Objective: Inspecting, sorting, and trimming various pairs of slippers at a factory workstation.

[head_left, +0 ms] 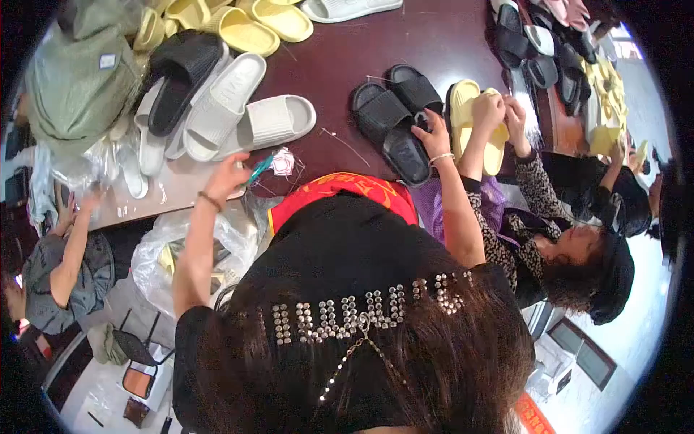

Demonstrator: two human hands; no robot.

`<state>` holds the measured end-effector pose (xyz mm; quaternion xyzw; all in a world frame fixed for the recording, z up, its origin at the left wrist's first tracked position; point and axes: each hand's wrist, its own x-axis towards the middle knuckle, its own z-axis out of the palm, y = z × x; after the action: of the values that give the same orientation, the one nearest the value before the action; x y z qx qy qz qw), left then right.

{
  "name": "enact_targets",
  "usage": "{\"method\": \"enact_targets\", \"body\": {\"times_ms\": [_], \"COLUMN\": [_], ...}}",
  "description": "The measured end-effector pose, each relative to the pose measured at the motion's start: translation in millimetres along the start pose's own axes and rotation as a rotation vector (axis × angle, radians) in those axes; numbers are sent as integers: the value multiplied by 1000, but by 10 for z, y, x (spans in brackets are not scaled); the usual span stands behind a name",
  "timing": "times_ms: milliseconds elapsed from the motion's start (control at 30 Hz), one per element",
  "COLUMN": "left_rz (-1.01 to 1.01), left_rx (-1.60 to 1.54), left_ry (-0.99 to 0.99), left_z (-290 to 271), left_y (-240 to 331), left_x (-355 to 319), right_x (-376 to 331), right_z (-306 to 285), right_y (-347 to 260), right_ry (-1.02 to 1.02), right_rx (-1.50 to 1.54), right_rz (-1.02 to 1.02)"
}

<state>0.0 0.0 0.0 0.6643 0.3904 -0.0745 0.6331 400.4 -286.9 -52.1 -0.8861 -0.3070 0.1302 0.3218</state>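
My left hand [230, 176] is over the table's near edge, its fingers apart and nothing visible between them. Just right of its fingertips lies a slim teal thing [262, 168] of a kind I cannot make out, beside a small white-and-red packet [283, 162]. My right hand [432, 135] has its fingers curled on a pair of black slippers where the two meet. The left black slipper [379, 108] has a ribbed strap, and the other black slipper [412, 83] lies against it. White slippers [278, 121] lie beyond my left hand.
At my right a co-worker's hands [499, 112] are on yellow slippers [463, 101]. More yellow slippers [246, 30] and a black slipper [181, 72] lie far left, by a green sack [83, 83]. A clear plastic bag [155, 264] hangs below the edge. Loose thin strands lie on the dark red table [347, 72].
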Motion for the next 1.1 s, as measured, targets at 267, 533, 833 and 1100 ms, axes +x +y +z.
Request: {"method": "enact_targets", "body": {"times_ms": [267, 533, 833, 1100], "left_rz": [-127, -173, 39, -187], "left_rx": [-435, -127, 468, 397], "left_ry": [-256, -371, -351, -518], "left_z": [170, 313, 44, -53], "left_y": [-183, 135, 141, 239], "left_x": [-521, -407, -537, -837], "right_x": [-240, -97, 104, 498], "right_z": [125, 118, 289, 570], "right_y": [-16, -335, -360, 48], "right_ry": [13, -84, 170, 49], "right_rx": [390, 350, -374, -217], "right_rz": [78, 91, -27, 228]}}
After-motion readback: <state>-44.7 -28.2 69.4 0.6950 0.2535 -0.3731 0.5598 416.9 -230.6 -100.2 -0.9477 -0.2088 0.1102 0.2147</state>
